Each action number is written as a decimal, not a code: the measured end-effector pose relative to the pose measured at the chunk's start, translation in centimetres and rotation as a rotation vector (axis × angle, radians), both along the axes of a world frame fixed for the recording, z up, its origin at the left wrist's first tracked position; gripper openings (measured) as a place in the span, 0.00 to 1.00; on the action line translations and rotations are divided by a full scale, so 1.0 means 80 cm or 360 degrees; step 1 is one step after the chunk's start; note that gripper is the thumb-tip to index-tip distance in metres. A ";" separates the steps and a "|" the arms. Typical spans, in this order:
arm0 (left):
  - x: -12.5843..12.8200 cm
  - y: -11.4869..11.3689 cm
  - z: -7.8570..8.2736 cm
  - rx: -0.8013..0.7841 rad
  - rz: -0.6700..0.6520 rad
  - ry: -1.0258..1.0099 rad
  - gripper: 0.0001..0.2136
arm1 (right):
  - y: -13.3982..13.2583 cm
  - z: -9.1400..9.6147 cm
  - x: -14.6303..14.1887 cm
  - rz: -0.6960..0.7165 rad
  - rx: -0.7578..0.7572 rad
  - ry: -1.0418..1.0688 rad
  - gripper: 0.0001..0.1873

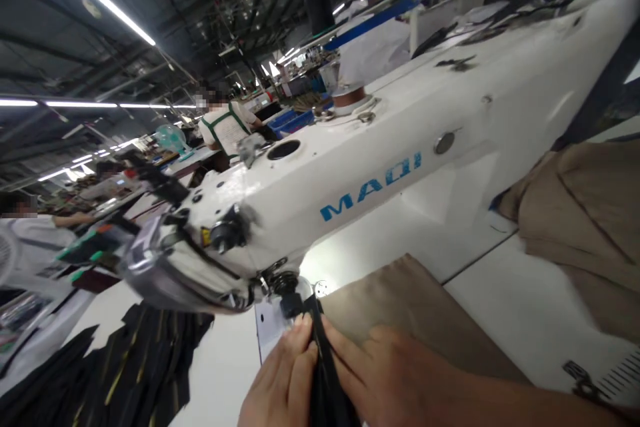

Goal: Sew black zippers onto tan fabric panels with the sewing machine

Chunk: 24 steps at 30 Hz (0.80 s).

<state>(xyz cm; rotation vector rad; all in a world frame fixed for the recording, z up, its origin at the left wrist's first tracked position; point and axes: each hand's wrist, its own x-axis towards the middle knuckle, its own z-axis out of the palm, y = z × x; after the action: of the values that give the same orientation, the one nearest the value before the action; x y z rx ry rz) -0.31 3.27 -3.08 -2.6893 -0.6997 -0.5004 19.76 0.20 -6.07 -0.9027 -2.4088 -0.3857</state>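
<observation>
A white MAQI sewing machine (350, 167) runs across the table, its needle end at the lower left. Under the presser foot (289, 299) lies a narrow black strip (325, 373). My left hand (283, 380) pinches the strip on its left side, fingers pressed close together. My right hand (390, 373) lies on the strip's right side, fingers stretched toward the foot and resting on tan fabric (400, 307) beneath it.
A heap of black pieces with yellow marks (125, 373) lies at the lower left. More tan fabric (585, 227) is piled at the right. Other people sit at machines behind, one in a white top (225, 123). A thread cone (350, 93) stands on the machine.
</observation>
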 end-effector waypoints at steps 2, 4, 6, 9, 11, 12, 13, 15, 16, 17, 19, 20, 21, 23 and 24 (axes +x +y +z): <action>0.003 -0.005 -0.007 0.0065 0.0025 -0.0106 0.13 | -0.005 0.018 0.008 0.0097 -0.0248 -0.0018 0.25; 0.009 -0.012 -0.009 0.0036 0.0084 -0.0158 0.14 | -0.007 0.036 0.013 0.0149 -0.0595 -0.0042 0.31; 0.015 -0.017 -0.004 -0.0072 0.0166 -0.0175 0.13 | -0.005 0.047 0.013 0.0175 -0.0858 -0.0043 0.34; 0.018 -0.021 0.006 -0.0245 0.0322 -0.0277 0.10 | 0.004 0.052 0.008 0.0230 -0.0980 -0.0005 0.33; 0.018 -0.019 0.008 -0.0344 0.0373 -0.0316 0.08 | 0.011 0.052 0.005 0.0270 -0.0980 0.0015 0.34; 0.017 -0.018 0.007 -0.0368 0.0373 -0.0325 0.09 | 0.014 0.052 0.003 0.0282 -0.0978 0.0019 0.34; 0.016 -0.016 0.005 -0.0372 0.0365 -0.0327 0.09 | 0.016 0.052 0.002 0.0282 -0.0976 0.0020 0.35; 0.015 -0.012 -0.002 -0.0333 0.0348 -0.0343 0.10 | 0.019 0.053 0.001 0.0271 -0.0972 0.0017 0.36; 0.014 -0.010 -0.006 -0.0299 0.0340 -0.0355 0.10 | 0.019 0.054 0.000 0.0264 -0.0969 0.0015 0.36; 0.013 -0.009 -0.009 -0.0264 0.0328 -0.0364 0.10 | 0.018 0.055 0.000 0.0258 -0.0968 0.0014 0.36; 0.011 -0.008 -0.013 -0.0199 0.0297 -0.0363 0.10 | 0.016 0.056 -0.001 0.0254 -0.0973 -0.0001 0.37; 0.011 -0.007 -0.014 -0.0176 0.0281 -0.0352 0.10 | 0.015 0.056 -0.001 0.0253 -0.0981 -0.0013 0.38; 0.010 -0.007 -0.014 -0.0162 0.0267 -0.0337 0.10 | 0.015 0.056 -0.002 0.0240 -0.0991 -0.0030 0.38; 0.010 -0.008 -0.012 -0.0141 0.0246 -0.0324 0.11 | 0.015 0.055 -0.001 0.0208 -0.1008 -0.0057 0.38; 0.010 -0.007 -0.011 -0.0136 0.0244 -0.0328 0.11 | 0.015 0.055 -0.001 0.0194 -0.1017 -0.0066 0.38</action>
<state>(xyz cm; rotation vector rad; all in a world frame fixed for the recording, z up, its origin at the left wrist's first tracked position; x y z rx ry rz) 0.51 2.67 -3.96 -2.6583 -0.9959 -0.7291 19.67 1.39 -1.66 -0.9958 -2.6485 0.4448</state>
